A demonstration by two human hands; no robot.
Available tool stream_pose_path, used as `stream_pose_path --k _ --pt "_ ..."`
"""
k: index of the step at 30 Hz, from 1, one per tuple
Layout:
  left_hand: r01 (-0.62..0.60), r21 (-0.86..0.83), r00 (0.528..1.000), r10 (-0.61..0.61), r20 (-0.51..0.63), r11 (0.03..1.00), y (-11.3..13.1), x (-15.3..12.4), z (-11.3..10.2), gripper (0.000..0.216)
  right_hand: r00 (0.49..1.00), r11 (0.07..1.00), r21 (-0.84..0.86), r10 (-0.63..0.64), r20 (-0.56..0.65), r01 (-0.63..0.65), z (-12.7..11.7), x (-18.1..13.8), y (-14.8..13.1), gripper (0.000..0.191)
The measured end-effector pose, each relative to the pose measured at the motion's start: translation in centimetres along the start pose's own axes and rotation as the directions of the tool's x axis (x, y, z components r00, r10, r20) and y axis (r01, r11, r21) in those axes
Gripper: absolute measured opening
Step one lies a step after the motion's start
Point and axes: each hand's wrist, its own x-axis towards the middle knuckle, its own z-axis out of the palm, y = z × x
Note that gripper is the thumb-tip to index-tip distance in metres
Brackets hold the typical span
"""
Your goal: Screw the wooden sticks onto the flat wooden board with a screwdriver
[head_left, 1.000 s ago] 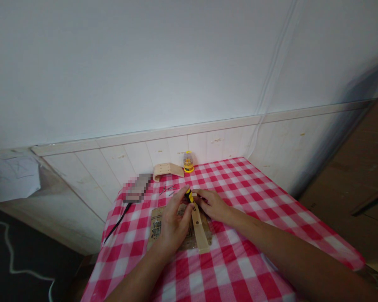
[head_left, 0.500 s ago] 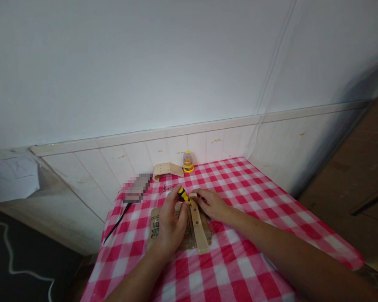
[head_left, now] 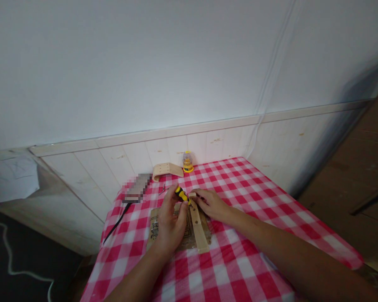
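Observation:
My left hand [head_left: 171,224] is closed around a yellow and black screwdriver [head_left: 182,194]. The screwdriver is tilted, its tip close to a hole near the far end of a narrow wooden piece [head_left: 199,230]; whether the tip touches a screw is too small to tell. My right hand [head_left: 212,203] grips the far end of that wooden piece from the right side. Beneath the wood lies a flat brown cardboard piece [head_left: 154,230] with dark print, partly covered by my left hand.
A curved wooden piece [head_left: 167,169] and a clear container with yellow lid and base [head_left: 188,162] stand by the wall. Small screws [head_left: 163,190] lie before them. A blurred-out device [head_left: 137,188] with a black cable [head_left: 117,224] sits left on the checked tablecloth [head_left: 239,268].
The screwdriver has shifted slightly up and to the left with my left hand, and its shaft shows more. My right hand and the wooden piece stay almost still.

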Motion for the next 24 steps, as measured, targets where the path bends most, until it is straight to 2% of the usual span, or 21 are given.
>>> stream_pose_path --k 6,12,19,24 --pt "-0.040 0.078 0.995 0.033 0.095 0.996 0.4 0.2 -0.1 0.054 1.000 0.998 -0.068 0.018 -0.017 -0.019 0.1 -0.1 0.1 0.021" --pt "-0.118 0.139 0.992 0.110 0.068 0.983 0.9 0.5 -0.2 0.048 0.999 1.000 -0.020 0.013 -0.035 -0.014 0.3 -0.2 0.3 0.022" --pt "-0.170 0.183 0.985 0.160 0.069 0.968 0.9 0.9 -0.2 0.052 1.000 1.000 0.012 0.016 -0.017 -0.016 0.1 -0.1 0.0 0.028" --pt "-0.183 0.189 0.983 0.178 0.044 0.965 1.2 0.8 -0.2 0.045 1.000 0.999 0.050 0.001 -0.019 0.000 0.1 -0.1 0.0 0.030"
